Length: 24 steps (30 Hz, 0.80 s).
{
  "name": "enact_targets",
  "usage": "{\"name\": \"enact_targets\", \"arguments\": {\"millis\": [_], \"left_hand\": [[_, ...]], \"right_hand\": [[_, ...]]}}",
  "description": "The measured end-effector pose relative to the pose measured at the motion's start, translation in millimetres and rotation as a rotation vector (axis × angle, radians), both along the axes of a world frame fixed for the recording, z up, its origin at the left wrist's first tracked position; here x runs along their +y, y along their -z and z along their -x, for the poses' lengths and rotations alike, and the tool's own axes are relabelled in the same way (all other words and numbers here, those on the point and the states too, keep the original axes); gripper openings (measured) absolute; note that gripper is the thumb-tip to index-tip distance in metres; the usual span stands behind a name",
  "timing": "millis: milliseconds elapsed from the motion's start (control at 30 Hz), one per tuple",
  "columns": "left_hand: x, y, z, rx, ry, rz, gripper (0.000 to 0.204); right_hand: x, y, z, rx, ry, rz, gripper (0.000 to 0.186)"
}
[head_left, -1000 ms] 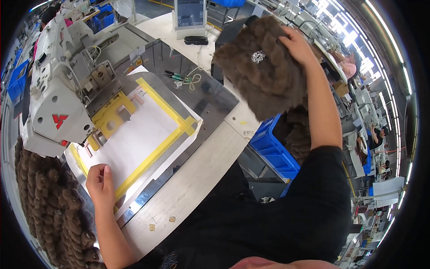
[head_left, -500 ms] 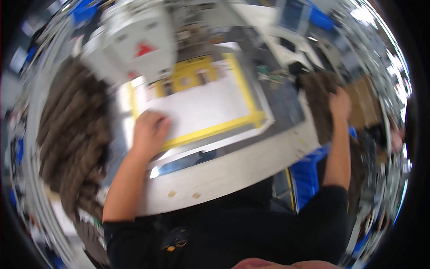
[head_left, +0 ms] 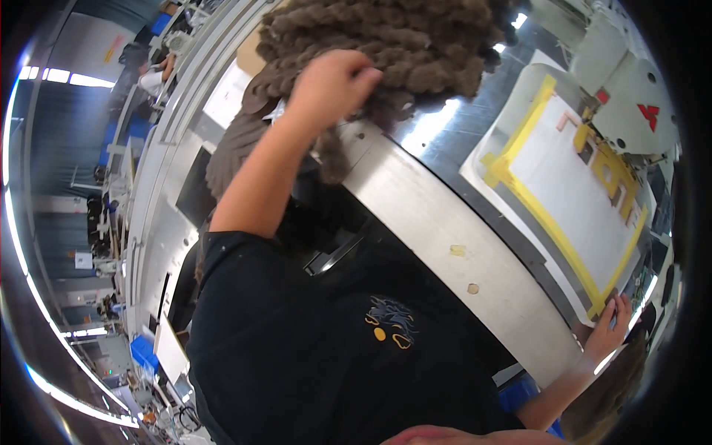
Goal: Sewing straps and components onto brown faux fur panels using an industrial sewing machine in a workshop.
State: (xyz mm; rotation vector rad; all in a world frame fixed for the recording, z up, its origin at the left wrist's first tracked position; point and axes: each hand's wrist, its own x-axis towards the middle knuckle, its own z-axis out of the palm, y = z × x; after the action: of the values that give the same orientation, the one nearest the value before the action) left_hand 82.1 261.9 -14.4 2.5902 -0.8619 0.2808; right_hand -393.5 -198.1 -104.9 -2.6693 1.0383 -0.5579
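My left hand (head_left: 334,85) is over the near edge of a pile of brown plush fabric pieces (head_left: 393,44). Its fingers curl down and their tips are hidden, so whatever they hold does not show. My right hand (head_left: 610,326) lies at the near right corner of a flat template (head_left: 541,222), a white sheet bordered with yellow tape. The fingers there are stretched out and slightly apart, touching the corner. A yellow cut-out piece (head_left: 604,174) is on the sheet beneath the machine head.
The white machine head (head_left: 623,96) stands over the template's far side. A pale table edge (head_left: 445,230) runs diagonally between my body and the template. Blue bins (head_left: 519,393) sit below the table by my right arm. Another person (head_left: 157,78) is at the far left.
My view has swung left. My left hand has gone from the template to the plush pile. My right hand has left the brown fabric on the right and come to the template's corner.
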Motion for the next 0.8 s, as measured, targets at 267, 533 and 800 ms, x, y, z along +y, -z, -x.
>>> {"name": "enact_targets", "arguments": {"millis": [267, 533, 800], "left_hand": [[333, 48, -49, 0.117, -0.993, -0.317, 0.051], [240, 65, 38, 0.229, -0.351, -0.129, 0.061], [223, 67, 47, 0.177, -0.287, -0.219, 0.076]], "right_hand": [[-9, 16, 5, -0.069, -0.036, -0.016, 0.027], [-7, 10, 8, -0.086, -0.059, -0.045, 0.025], [0, 10, 5, -0.099, -0.056, -0.055, 0.022]]}}
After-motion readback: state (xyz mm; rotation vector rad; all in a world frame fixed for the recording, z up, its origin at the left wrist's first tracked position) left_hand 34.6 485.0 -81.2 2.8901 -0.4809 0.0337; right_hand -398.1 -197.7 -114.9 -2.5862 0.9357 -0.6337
